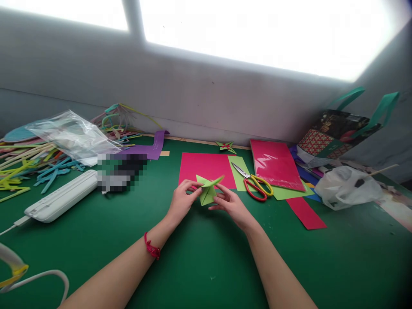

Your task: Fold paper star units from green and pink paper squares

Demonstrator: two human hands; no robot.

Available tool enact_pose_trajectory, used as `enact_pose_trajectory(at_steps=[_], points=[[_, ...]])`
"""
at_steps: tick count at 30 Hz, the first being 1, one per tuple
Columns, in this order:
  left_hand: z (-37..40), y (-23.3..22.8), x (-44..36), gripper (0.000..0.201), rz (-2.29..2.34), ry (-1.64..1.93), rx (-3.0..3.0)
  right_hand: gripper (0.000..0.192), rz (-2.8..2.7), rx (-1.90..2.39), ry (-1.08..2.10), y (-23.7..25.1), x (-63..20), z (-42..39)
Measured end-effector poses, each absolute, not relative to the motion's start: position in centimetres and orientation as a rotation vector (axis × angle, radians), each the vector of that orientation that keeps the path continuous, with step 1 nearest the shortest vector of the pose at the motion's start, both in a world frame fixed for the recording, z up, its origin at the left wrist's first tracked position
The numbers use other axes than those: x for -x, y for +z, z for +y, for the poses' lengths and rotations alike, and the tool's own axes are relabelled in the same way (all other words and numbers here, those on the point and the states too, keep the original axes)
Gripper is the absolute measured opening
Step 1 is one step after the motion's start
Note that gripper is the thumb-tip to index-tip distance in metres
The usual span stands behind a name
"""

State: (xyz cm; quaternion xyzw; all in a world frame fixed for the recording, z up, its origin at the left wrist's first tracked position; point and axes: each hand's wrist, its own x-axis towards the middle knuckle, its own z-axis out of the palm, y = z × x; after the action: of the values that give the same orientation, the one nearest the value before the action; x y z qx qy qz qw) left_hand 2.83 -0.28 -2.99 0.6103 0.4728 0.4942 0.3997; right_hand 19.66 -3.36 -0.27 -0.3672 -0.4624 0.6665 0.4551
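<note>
Both hands meet over the green bench (206, 266), just in front of the pink sheet (206, 169). The left hand (182, 204) pinches the left point of a folded green paper (207, 191), fingers closed on it; the right hand (231, 206) closes on its lower right side, thumb and forefinger at the fold. The paper is lifted slightly, one flap sticking up toward the pink sheet.

Risk, as I judge it: the piece is small and held only by fingertips, so uneven pull from the two grips could tear a crease or let the folds spring open. A slip to the right would bring the right hand toward the scissors (254, 184), which lie just right of the pink sheet with blades pointing back.

Room: the bench in front of the pink sheet, toward the person, is bare and wide. Left of the sheet lie a white case (61, 197) and a pile of strips (28, 165); right of it are a red packet (275, 165) and a white bag (347, 186). The wall closes in behind.
</note>
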Motion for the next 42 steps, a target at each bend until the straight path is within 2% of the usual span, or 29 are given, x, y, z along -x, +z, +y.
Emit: enact_pose_trajectory(at_steps=[2, 8, 14, 21, 26, 36, 42], points=[[-0.3, -3.0, -2.8, 0.021, 1.227, 1.299, -1.518, 0.053, -1.121, 0.951, 1.647, -0.4, -19.5, -3.3], [-0.4, -3.0, -2.9, 0.020, 1.233, 1.350, -1.441, 0.034, -1.034, 1.121, 1.520, -1.1, -18.9, -3.1], [-0.3, -3.4, -3.3, 0.019, 1.005, 1.346, -1.318, 0.038, -1.023, 1.102, 1.367, -1.7, -18.5, -2.8], [-0.3, -3.2, -3.2, 0.013, 1.020, 1.384, -1.397, 0.032, -1.033, 1.143, 1.134, -2.7, -17.8, -3.0], [-0.7, -2.6, -3.5, 0.010, 0.987, 1.410, -1.414, 0.036, -0.910, 1.148, 1.188, -2.8, -17.7, -3.0], [-0.6, -2.6, -3.5, 0.022, 0.959, 1.291, -1.160, 0.036, -0.810, 1.202, 1.454, -2.0, -18.8, -2.3], [-0.5, -2.8, -3.7, 0.020, 0.910, 1.234, -1.114, 0.036, -0.813, 0.960, 1.534, -1.6, -18.7, -2.8]])
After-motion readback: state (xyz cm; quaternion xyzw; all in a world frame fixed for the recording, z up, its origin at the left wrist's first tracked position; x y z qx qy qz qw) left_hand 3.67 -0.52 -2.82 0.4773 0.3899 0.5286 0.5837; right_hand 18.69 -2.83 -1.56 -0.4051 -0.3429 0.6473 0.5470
